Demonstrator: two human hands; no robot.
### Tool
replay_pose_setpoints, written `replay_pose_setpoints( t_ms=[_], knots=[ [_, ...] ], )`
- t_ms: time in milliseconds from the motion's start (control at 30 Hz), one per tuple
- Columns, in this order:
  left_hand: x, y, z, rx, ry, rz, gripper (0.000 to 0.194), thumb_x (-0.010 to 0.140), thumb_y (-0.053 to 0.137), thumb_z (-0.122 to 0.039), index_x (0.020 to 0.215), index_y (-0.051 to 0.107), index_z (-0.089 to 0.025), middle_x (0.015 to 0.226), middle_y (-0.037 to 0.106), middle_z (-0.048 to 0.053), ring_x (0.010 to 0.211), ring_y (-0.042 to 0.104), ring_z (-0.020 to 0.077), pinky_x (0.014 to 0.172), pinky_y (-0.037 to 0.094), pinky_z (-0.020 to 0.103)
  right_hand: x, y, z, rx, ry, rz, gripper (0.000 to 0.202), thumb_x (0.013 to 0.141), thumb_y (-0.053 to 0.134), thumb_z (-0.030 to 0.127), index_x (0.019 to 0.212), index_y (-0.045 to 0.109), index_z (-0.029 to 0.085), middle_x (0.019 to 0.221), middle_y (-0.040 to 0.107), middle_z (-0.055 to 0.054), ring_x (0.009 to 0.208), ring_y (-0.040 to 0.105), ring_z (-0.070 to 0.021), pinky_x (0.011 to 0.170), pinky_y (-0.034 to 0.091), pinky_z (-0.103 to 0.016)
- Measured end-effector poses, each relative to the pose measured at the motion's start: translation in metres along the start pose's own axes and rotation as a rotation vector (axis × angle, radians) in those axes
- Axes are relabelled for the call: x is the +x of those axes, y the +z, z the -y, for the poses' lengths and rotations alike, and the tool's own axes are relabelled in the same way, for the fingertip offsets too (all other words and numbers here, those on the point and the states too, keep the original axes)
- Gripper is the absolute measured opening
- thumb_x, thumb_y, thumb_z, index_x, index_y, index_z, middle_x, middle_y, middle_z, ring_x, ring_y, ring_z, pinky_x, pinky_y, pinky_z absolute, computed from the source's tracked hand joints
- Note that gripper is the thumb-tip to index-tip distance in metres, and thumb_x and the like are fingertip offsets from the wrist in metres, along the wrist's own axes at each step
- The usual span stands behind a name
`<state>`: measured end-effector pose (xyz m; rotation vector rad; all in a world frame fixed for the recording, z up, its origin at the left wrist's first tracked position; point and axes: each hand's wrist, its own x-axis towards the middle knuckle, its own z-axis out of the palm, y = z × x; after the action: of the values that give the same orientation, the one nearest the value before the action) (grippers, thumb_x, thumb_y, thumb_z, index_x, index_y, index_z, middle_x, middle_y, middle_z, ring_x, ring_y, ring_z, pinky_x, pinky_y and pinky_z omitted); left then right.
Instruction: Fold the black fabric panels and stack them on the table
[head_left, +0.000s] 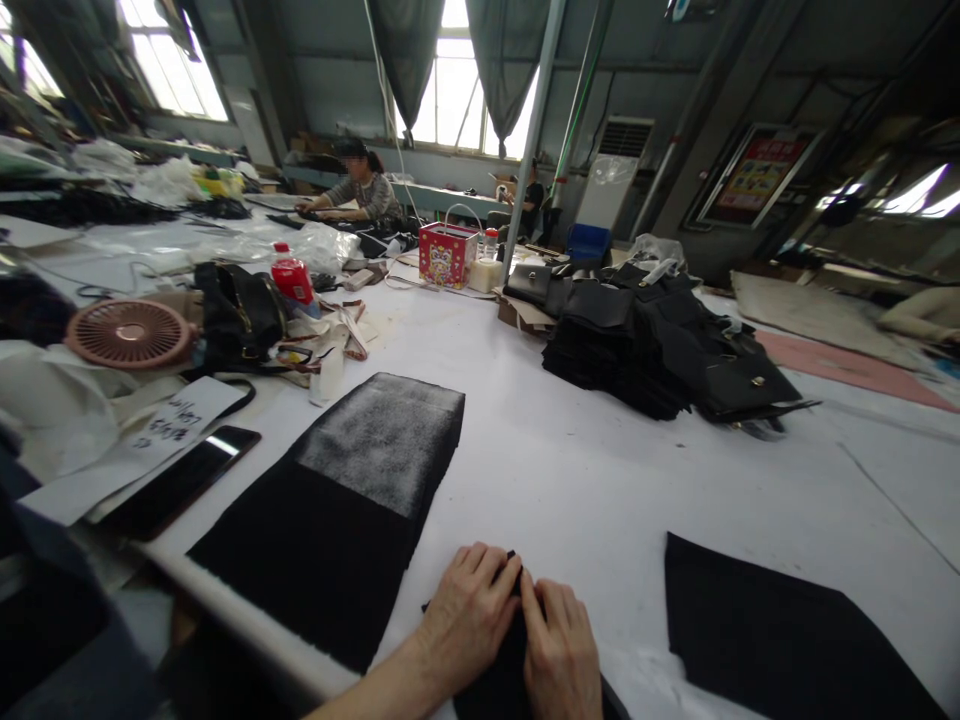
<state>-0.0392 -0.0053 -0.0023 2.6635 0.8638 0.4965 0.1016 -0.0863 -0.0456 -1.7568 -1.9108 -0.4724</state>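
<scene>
While the wide white tabletop [585, 470] stretches ahead of me, a long black fabric panel with a greyish upper half [352, 500] lies to my left and a flat black fabric sheet [780, 630] to my right. Farther off sits a heap of black leather pieces [660, 340], and at the far left a black smartphone [180, 480]. Close to me, at the near edge, my left hand [469, 610] and my right hand [559, 650] lie side by side, fingers curled down, each grip pressed on a small dark fabric piece [517, 660] between and under them.
</scene>
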Motion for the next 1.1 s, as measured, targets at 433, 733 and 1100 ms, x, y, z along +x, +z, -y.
replay_pose_setpoints(
  t_ms=[433,733,1100],
  knots=[
    [0.004,-0.008,0.011,0.055,0.093,-0.044,0.042,0.092,0.049,-0.013,0.133,0.046,-0.019,0.135,0.052,0.008,0.122,0.047,0.0259,0.106,0.039,0.044,0.01,-0.004,0.014,0.006,0.125,0.079,0.037,0.09,0.044,0.004,0.123,0.055,0.016,0.093,0.058,-0.008,0.086,0.052,-0.0235,0.074,0.044,-0.038],
    [0.008,-0.005,0.03,0.252,0.227,-0.028,0.038,0.096,0.045,-0.019,0.134,0.048,-0.018,0.133,0.056,0.005,0.129,0.044,0.0242,0.115,0.026,0.039,0.015,-0.001,0.013,0.078,0.187,0.068,0.042,0.089,0.043,0.001,0.127,0.053,0.016,0.097,0.056,-0.008,0.089,0.051,-0.0217,0.078,0.045,-0.036],
    [0.008,-0.015,0.023,0.395,0.309,0.06,0.042,0.093,0.048,-0.02,0.135,0.047,-0.015,0.134,0.053,0.007,0.133,0.04,0.0252,0.119,0.016,0.039,-0.012,-0.012,0.005,0.127,0.189,0.024,0.044,0.09,0.039,0.0,0.127,0.055,0.017,0.098,0.055,-0.009,0.089,0.051,-0.0218,0.078,0.047,-0.037]
  ],
)
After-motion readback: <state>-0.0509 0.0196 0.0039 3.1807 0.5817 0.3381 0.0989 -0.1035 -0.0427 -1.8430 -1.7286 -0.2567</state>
